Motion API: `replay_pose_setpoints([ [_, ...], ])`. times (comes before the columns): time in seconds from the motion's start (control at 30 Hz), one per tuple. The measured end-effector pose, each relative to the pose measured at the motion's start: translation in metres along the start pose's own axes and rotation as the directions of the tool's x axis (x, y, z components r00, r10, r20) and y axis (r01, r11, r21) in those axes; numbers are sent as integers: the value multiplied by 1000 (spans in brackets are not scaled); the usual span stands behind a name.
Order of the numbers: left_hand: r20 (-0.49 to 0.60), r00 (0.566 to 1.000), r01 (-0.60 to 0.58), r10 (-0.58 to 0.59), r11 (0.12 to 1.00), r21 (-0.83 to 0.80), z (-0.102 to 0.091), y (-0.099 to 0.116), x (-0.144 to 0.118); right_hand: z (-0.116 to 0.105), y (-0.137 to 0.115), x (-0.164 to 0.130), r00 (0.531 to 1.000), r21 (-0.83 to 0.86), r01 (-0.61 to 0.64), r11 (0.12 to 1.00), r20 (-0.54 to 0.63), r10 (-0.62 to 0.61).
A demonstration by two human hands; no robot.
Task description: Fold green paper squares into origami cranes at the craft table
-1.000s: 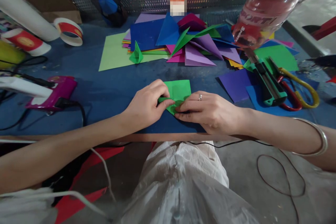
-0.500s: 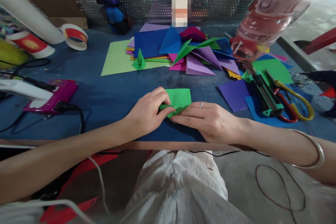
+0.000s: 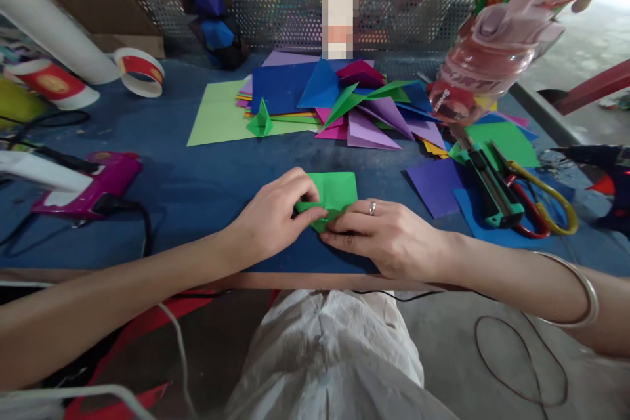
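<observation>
A small green sheet of paper (image 3: 339, 188), partly folded, lies on the blue table near its front edge. My left hand (image 3: 278, 213) pinches the paper's left side, thumb over a raised fold. From the right, my right hand (image 3: 388, 236), with a ring on one finger, has its fingertips closed on the lower right part of the same paper. The fingers of both hands hide the paper's lower corners. Behind them stands a small folded green paper piece (image 3: 262, 119) on a light green sheet (image 3: 211, 111).
Coloured papers (image 3: 285, 86) are heaped at the back. On the right are a utility knife (image 3: 492, 184), scissors (image 3: 546, 200), a purple sheet (image 3: 436, 187) and a pink bottle (image 3: 480, 65). A magenta power strip (image 3: 93, 184) with cables and a tape roll (image 3: 140, 72) lie left.
The view has shifted slightly. My left hand still pinches the fold, and my right fingers have drawn together a little at the paper's lower edge, where the fold looks more opened.
</observation>
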State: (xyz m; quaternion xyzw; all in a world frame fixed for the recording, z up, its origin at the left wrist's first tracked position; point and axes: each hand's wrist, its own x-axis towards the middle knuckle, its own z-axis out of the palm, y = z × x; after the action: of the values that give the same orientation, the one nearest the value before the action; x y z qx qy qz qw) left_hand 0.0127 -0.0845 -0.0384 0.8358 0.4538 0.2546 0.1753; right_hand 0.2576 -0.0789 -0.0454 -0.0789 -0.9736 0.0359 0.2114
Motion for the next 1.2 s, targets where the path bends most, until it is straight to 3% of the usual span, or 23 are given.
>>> replay_pose_setpoints([
  [0.17,-47,999,22,-19,998,65,-3,-1,-3,0,0,0,1000,-18,5,1000,-6,-5],
  [0.4,-19,986,-160,166,972,171,-4,-5,-7,0,-1,0,998,27,-24,999,-59,25],
  [0.5,3,980,-196,199,966,168,-6,-7,-8,-1,1,2,982,97,-120,988,-133,132],
  [0.6,10,975,-221,223,964,149,-9,-9,-10,-3,6,6,920,192,-319,928,-174,352],
  [0.7,3,974,-225,226,968,110,-10,-10,-12,-5,13,13,871,220,-456,862,-86,483],
  [0.83,-10,972,-233,233,971,54,-9,-11,-12,-8,19,25,848,252,-525,813,76,524],
  [0.97,-5,975,-222,222,975,-2,-7,-13,-12,-10,21,35,829,320,-557,766,159,536],
  [1.1,-14,965,-262,262,965,17,-7,-14,-14,-5,18,38,846,318,-527,788,106,523],
  [1.2,-75,923,-357,378,911,205,-8,-10,-18,1,14,36,849,236,-516,823,17,528],
])
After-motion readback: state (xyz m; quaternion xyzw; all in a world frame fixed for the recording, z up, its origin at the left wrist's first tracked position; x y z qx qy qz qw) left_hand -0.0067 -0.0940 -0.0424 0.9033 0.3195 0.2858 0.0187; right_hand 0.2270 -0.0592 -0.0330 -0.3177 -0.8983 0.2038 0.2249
